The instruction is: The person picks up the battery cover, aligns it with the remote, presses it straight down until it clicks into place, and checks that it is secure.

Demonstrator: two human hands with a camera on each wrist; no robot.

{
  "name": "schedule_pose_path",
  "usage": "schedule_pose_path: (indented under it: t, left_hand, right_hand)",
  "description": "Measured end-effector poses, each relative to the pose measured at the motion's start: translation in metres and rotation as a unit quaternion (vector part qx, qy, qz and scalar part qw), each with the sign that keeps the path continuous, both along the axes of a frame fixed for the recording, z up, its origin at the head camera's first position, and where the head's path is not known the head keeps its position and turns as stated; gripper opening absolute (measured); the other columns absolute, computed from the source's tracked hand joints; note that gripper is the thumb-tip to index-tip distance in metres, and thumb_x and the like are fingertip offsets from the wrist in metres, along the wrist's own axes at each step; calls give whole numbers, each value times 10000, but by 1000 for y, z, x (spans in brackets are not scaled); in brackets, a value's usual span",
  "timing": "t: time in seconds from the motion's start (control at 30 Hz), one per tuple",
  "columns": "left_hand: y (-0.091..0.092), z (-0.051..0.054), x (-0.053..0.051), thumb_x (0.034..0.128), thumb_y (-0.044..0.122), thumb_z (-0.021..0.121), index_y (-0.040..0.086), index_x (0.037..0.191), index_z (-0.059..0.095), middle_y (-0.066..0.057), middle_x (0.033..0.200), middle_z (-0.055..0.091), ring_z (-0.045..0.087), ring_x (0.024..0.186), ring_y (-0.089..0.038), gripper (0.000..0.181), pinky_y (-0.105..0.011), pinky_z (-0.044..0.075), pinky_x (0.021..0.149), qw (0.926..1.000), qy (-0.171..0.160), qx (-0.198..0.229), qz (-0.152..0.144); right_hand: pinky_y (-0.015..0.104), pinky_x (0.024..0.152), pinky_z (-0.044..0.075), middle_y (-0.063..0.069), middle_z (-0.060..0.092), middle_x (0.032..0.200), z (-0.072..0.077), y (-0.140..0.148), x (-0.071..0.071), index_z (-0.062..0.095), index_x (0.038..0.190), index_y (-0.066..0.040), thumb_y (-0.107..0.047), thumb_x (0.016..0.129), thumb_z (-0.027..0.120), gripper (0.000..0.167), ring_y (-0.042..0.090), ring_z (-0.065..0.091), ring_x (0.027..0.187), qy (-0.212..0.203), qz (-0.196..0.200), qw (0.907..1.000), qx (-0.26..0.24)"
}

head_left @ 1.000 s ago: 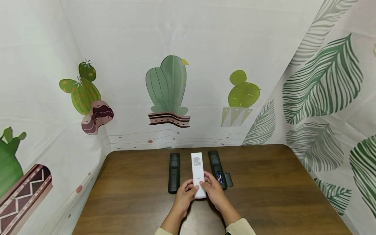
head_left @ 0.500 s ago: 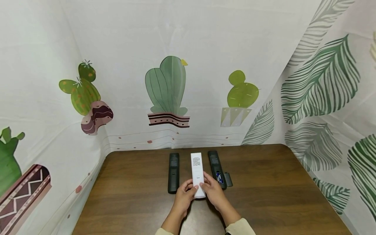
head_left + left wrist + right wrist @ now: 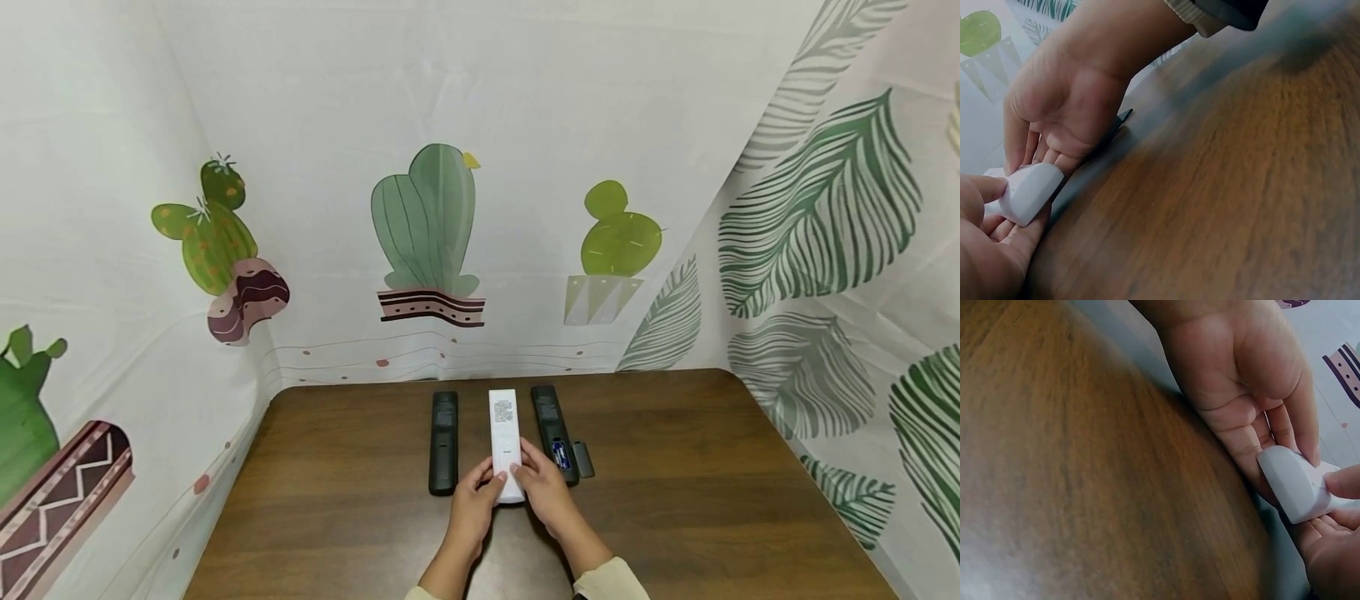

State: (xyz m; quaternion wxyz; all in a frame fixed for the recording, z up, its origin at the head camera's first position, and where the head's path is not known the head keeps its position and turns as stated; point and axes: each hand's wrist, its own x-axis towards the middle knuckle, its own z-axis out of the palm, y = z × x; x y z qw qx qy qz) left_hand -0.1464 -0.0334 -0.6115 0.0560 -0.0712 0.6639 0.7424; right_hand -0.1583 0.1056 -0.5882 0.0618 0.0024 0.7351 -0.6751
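Note:
A white remote control (image 3: 503,429) lies back side up between both hands, its printed label toward the far end. My left hand (image 3: 472,502) grips its near left side, with the thumb on the back. From the right, my right hand (image 3: 547,492) holds the same end, its thumb pressing near the small mark on the back cover. In the left wrist view, the rounded end of the white remote (image 3: 1034,190) shows between the fingers of both hands. The right wrist view shows that end of the remote (image 3: 1291,482) too. The undersides of the fingers are partly hidden.
A black remote (image 3: 444,442) lies face down to the left. Another black remote (image 3: 550,414) lies to the right, its battery compartment uncovered and blue batteries (image 3: 560,453) inside. Beside it rests a dark battery cover (image 3: 583,459). Printed cloth (image 3: 525,250) hangs behind the wooden table (image 3: 697,483).
The left forearm has shifted slightly to the right, and the near end of the white remote sits a little farther from me. Both hands keep their hold; the black remotes have not moved.

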Motion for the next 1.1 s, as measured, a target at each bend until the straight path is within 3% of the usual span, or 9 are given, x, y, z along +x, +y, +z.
schedule_pose_path:
  t: [0.27, 0.57, 0.9, 1.1]
  left_hand:
    - [0, -1, 1, 985, 117, 592, -48, 1504, 408, -241, 1366, 602, 616, 1183, -244, 575, -241, 539, 908, 9994, 93, 249, -235]
    - [1, 3, 0, 975, 73, 590, -4, 1496, 419, -232, 1372, 595, 619, 1180, -251, 554, -316, 548, 904, 9988, 66, 479, -79]
    - [1, 4, -3, 853, -16, 649, -64, 1476, 447, -226, 1367, 477, 586, 1203, -315, 656, -145, 506, 845, 9987, 434, -237, 108]
    - [2, 4, -3, 854, -7, 666, -89, 1476, 428, -237, 1382, 459, 556, 1261, -374, 671, -145, 505, 891, 9971, 581, -470, 145]
  right_hand:
    - [166, 861, 519, 281, 517, 1437, -4, 0, -4, 394, 1518, 33, -39, 999, 568, 552, 386, 583, 1274, 135, -185, 9995, -224]
    - [230, 903, 538, 264, 505, 1482, -6, 2, -5, 425, 1507, 14, -18, 963, 613, 577, 401, 545, 1315, 227, -112, 9994, -245]
    - [218, 956, 522, 297, 438, 1507, -5, 1, -6, 409, 1504, 49, 20, 946, 603, 592, 452, 499, 1353, 382, -26, 9989, -275]
    - [288, 1040, 511, 288, 425, 1457, -4, 0, -9, 453, 1463, 83, 11, 936, 623, 558, 458, 502, 1342, 481, -143, 9987, -127]
